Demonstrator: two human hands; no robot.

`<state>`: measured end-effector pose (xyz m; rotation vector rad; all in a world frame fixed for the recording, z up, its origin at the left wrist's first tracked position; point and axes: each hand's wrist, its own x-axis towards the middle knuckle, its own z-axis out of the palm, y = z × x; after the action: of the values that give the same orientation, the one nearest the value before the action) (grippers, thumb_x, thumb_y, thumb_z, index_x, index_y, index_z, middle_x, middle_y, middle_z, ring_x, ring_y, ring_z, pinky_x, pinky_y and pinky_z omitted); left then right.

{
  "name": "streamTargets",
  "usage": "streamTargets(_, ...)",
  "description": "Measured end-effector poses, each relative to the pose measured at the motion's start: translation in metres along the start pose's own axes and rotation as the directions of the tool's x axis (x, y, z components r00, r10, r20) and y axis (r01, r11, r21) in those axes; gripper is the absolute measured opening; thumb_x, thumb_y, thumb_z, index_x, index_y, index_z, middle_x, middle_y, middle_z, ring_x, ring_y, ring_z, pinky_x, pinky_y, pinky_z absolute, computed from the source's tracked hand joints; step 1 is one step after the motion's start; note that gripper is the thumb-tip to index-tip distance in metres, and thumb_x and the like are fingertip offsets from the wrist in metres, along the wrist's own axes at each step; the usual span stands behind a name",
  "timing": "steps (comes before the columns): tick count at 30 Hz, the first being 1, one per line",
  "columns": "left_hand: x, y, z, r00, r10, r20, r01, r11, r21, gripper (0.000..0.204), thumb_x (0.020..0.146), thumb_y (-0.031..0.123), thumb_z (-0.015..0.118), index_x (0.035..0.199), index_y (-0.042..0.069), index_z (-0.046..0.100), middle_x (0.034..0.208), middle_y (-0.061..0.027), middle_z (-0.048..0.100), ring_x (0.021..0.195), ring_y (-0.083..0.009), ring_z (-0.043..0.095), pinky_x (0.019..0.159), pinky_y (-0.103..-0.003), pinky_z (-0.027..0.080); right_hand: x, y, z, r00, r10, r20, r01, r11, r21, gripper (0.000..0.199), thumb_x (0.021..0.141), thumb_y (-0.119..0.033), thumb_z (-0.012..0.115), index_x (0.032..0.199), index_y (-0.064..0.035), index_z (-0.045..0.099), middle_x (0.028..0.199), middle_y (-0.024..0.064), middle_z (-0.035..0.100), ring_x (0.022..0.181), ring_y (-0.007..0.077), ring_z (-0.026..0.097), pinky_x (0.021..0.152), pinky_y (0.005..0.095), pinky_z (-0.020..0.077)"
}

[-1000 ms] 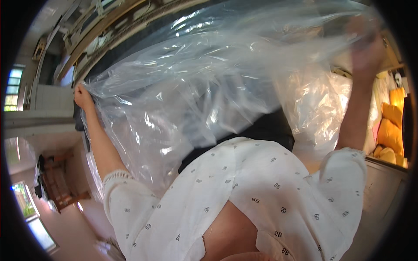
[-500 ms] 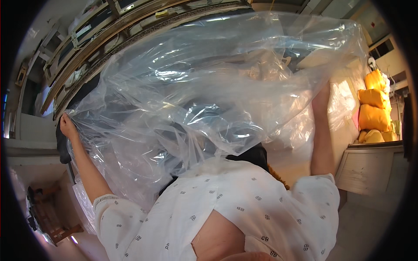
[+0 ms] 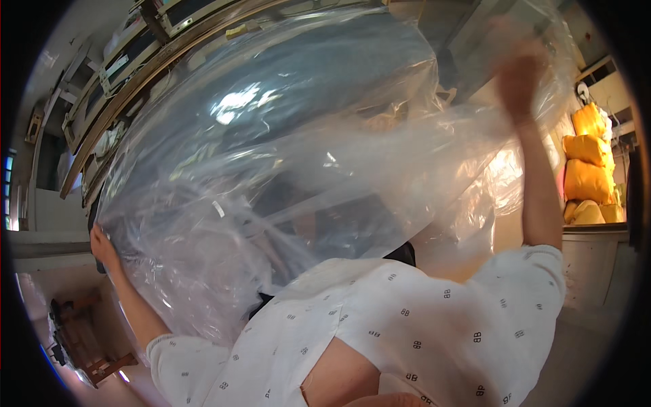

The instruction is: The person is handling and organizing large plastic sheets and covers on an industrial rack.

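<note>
A large sheet of transparent plastic film (image 3: pixel 325 129) spreads across the view in front of my body, shiny and wrinkled, with dark material showing through it. At the far left, my left hand (image 3: pixel 103 245) is closed on the edge of the film, which bunches at the fingers. My right hand (image 3: pixel 521 71) is raised at the upper right, smeared by motion, with film around and beyond it. Its fingers cannot be made out, so whether it grips the film is hidden.
A long wooden and metal frame (image 3: pixel 129 91) runs along the far left side. Stacked yellow bundles (image 3: pixel 588 178) sit on a ledge at the right, above a pale cabinet (image 3: pixel 591 268). Brown wooden furniture (image 3: pixel 95 339) stands at the lower left.
My right hand has swung up and away from me, and the film billows higher and smoother at the far side. My left hand has come slightly nearer, still on the film's edge.
</note>
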<state>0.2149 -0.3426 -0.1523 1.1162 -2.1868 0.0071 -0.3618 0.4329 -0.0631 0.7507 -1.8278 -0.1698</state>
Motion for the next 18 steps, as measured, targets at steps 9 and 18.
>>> streamTargets(9,-0.016,-0.057,-0.021,0.968,-0.197,0.158,0.175,0.974,0.146,0.043,0.090,0.040,0.039,0.096,0.003,0.061,0.094,-0.0161,0.062,0.089,-0.0338,0.057,0.074,-0.040,0.044,0.012,-0.130,0.023,0.838,0.127,0.530,-0.506,0.543,0.670,0.033,0.078,-0.029,0.061,0.100,-0.0051,0.054,0.093,0.0099,0.055,0.082,0.0224,0.054,0.069,0.0305,0.0434)
streamTargets(18,-0.020,-0.051,-0.009,0.985,-0.173,0.011,0.164,0.953,0.255,0.043,0.091,0.040,0.038,0.107,0.006,0.058,0.104,-0.0145,0.060,0.095,-0.0342,0.055,0.081,-0.038,0.041,0.016,-0.111,0.014,0.493,0.434,0.754,-0.830,-0.025,0.557,0.025,0.088,-0.028,0.051,0.078,-0.0054,0.053,0.069,-0.0003,0.053,0.058,0.0073,0.046,0.053,0.0211,0.0362)
